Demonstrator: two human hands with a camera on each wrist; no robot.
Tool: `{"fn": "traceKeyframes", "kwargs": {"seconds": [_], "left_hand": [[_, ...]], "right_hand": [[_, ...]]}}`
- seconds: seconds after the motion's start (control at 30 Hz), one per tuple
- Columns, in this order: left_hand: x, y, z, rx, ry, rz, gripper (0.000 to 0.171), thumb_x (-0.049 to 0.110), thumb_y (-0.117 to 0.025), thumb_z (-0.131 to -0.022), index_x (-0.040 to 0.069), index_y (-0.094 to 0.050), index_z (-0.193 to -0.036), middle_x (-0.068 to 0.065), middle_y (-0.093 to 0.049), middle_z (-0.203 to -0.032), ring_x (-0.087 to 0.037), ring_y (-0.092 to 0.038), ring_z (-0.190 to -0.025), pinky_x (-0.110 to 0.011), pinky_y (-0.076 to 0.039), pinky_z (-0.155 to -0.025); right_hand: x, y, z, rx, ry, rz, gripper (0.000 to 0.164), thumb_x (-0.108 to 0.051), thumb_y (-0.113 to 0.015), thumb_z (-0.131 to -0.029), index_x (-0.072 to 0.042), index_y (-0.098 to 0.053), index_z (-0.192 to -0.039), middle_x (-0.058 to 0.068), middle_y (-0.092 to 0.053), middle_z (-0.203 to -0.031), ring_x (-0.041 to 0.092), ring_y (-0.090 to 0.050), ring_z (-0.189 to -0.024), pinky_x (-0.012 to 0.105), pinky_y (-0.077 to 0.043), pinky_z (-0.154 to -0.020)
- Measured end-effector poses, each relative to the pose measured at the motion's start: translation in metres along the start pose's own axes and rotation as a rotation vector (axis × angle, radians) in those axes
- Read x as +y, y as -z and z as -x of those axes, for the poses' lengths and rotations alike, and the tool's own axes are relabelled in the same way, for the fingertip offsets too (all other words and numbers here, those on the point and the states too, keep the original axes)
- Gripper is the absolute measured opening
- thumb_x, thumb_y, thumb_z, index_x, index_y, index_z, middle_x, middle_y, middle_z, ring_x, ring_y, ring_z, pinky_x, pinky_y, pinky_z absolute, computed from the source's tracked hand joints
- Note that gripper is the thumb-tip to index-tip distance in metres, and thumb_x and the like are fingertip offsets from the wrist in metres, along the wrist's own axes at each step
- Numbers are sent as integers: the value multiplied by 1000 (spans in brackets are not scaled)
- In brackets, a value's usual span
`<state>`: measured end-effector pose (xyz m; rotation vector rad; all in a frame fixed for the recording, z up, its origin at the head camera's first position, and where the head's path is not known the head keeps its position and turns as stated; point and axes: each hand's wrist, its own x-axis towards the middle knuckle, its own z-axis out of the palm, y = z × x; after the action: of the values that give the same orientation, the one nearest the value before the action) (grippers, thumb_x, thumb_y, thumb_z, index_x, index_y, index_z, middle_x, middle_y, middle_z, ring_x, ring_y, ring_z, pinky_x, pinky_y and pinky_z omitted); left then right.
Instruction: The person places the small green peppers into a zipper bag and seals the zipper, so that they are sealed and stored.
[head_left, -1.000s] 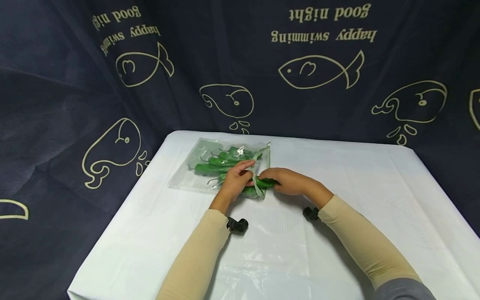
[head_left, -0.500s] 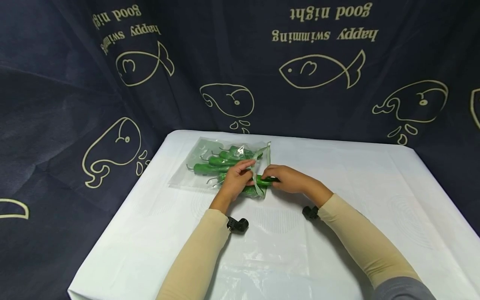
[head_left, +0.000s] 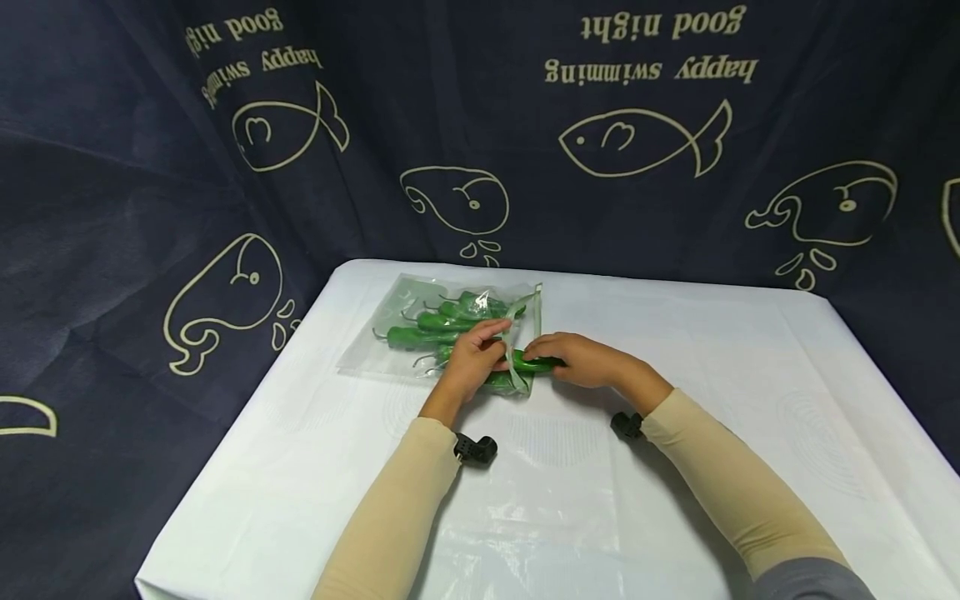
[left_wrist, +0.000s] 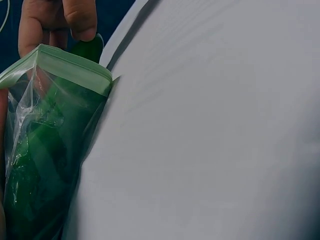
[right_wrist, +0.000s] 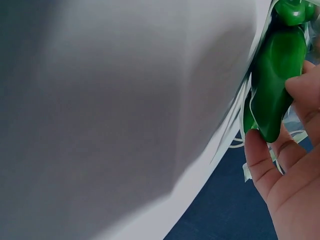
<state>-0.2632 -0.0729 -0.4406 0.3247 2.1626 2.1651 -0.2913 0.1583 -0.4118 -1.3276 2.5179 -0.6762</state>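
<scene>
A clear zip bag (head_left: 363,357) with a pale green zip strip (left_wrist: 75,72) lies at the back of the table, its mouth facing right. Several long green peppers (head_left: 405,337) are inside, stems pointing left. My left hand (head_left: 472,362) holds the bag by its mouth, fingers at the lip. At the opening, one glossy green pepper (right_wrist: 277,75) sticks partly out, and my right hand (head_left: 583,362) holds it near its tip, with thumb and fingers on either side. The rest of that pepper is inside the bag.
The bag lies on a white-covered table (head_left: 675,325). Behind and to the left hangs a dark blue curtain (head_left: 645,217) with fish drawings. A small black camera (head_left: 476,450) sits on the left wrist, another (head_left: 626,425) on the right.
My right hand's fingers have shifted on the pepper, showing more of it at the bag's mouth. The left hand and the bag have stayed nearly still.
</scene>
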Motion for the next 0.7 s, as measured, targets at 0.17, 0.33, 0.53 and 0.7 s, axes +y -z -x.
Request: {"fn": "traceKeyframes", "kwargs": {"seconds": [0.17,0.33,0.53,0.7], "left_hand": [[1,1,0,0,9,9,41,-2,-53,-99,-1,-55,-140,-2,-48,-145,-17,-57,-98,-24,-60,-72],[1,2,-1,-19,23,21,42,-4,-53,-98,-2,-54,-140,-8,-44,-149,-21,-57,-98,-24,-59,-71],[1,3,-2,-31,35,23,43,-4,-53,-98,0,-54,-140,-9,-42,-151,-24,-57,-98,-25,-60,-71],[2,1,-1,-11,19,20,42,-2,-53,-99,0,-54,-140,-5,-45,-148,-18,-56,-95,-22,-59,-70]], "right_hand": [[-2,0,-1,5,16,-2,55,13,-55,-85,-8,-63,-135,7,-57,-140,32,-48,-130,51,-39,-110],[-4,-1,-3,11,44,-10,54,16,-53,-84,-5,-64,-133,8,-59,-137,32,-53,-126,50,-43,-107],[-5,-1,-5,21,45,-9,46,15,-56,-87,-5,-65,-128,9,-62,-129,28,-54,-123,46,-45,-105],[-5,-1,-5,31,34,-11,43,13,-58,-89,-4,-64,-127,9,-62,-126,27,-56,-120,46,-47,-103]]}}
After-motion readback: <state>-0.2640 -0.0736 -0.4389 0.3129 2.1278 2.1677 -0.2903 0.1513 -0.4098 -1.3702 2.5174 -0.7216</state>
